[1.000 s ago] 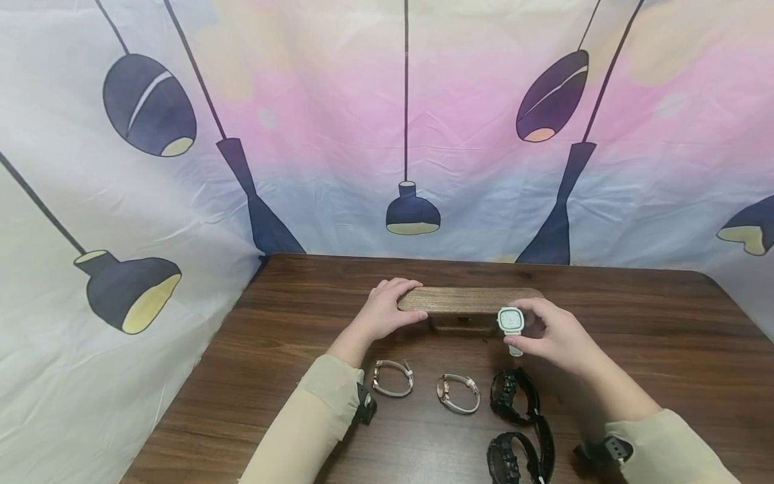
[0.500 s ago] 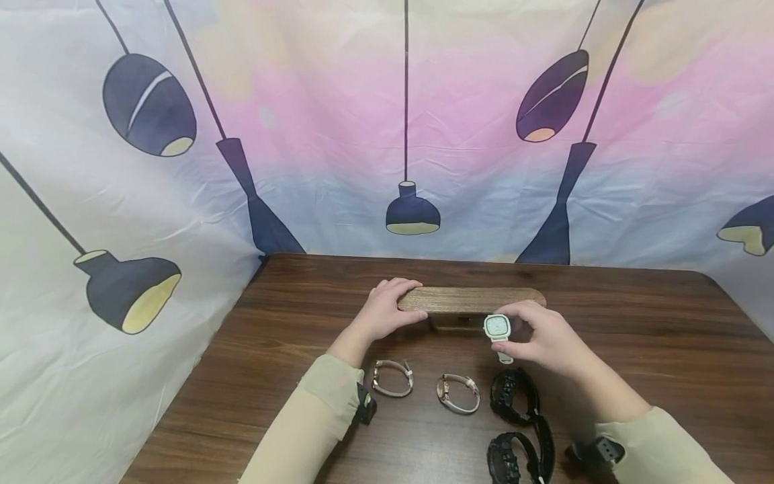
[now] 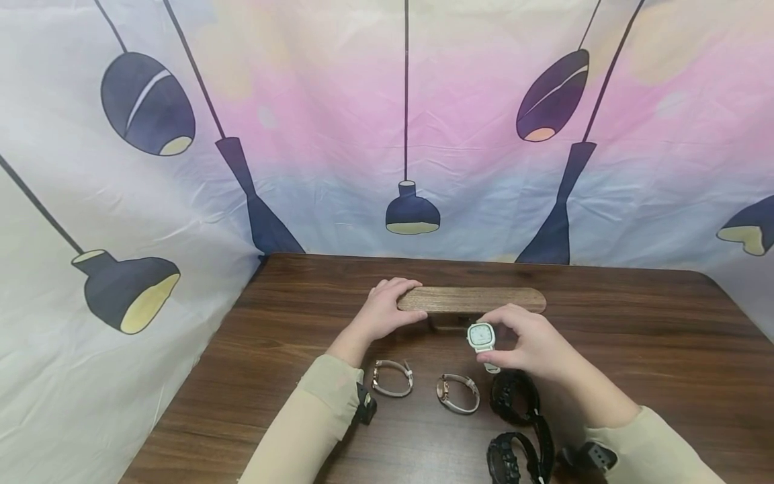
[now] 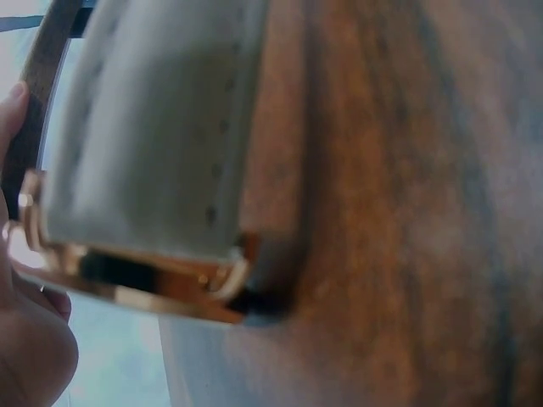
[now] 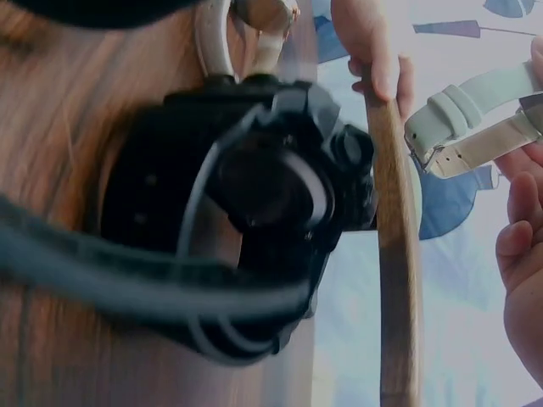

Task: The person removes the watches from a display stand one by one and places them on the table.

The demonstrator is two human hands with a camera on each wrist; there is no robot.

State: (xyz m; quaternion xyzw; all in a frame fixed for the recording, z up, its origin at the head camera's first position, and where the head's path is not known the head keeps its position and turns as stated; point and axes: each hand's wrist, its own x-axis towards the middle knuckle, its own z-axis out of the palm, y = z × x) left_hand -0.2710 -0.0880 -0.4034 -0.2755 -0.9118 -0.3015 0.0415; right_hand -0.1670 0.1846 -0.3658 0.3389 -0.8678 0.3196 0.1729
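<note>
My left hand (image 3: 383,312) holds the left end of a raised wooden bar stand (image 3: 478,300), thumb along its front and fingers over the far side. In my right hand (image 3: 535,341) a pale green square-faced watch (image 3: 481,335) is pinched between thumb and fingers, in front of the stand, its dial facing up. The right wrist view shows its buckled strap loop (image 5: 445,119) away from the bar (image 5: 394,246). Below the hands, two slim rose-gold watches with pale straps, a left one (image 3: 393,378) and a right one (image 3: 457,394), stand on edge on the table.
Two chunky black watches, a farther one (image 3: 514,398) and a nearer one (image 3: 510,460), lie under my right forearm. A dark wood-grain table (image 3: 290,336) carries everything. Behind it hangs a cloth backdrop (image 3: 338,134) printed with lamps.
My right hand has moved left and slightly toward me with the pale green watch, uncovering the bar's right end. My left hand has stayed on the stand.
</note>
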